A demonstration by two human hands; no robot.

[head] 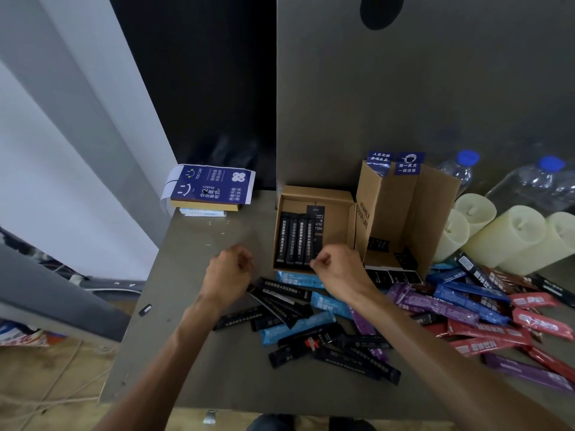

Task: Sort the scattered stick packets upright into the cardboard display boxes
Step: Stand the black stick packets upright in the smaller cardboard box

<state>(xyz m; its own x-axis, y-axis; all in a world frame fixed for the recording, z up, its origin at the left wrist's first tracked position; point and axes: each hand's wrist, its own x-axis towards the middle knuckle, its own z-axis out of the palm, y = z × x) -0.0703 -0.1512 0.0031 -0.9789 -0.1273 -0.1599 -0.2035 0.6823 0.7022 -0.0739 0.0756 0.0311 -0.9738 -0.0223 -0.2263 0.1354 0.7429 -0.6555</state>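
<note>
A low open cardboard box [329, 197] holds several black stick packets [292, 241] side by side at its left. My right hand [342, 272] is at the box's front wall, thumb and forefinger pinching the near end of the rightmost black packet [310, 237]. My left hand [230, 275] hovers left of the box with its fingers curled and nothing in them. A taller open cardboard box [389, 206] stands to the right with a few black packets at its bottom. Scattered packets lie in front: black [280, 293], light blue [298, 328], purple [441, 306] and red [485, 331].
Cream pillar candles [504, 237] and clear water bottles [460, 169] crowd the back right. A stack of flat blue printed cartons [211, 188] lies at the back left corner. The grey table [186, 337] ends at its left edge, with floor below.
</note>
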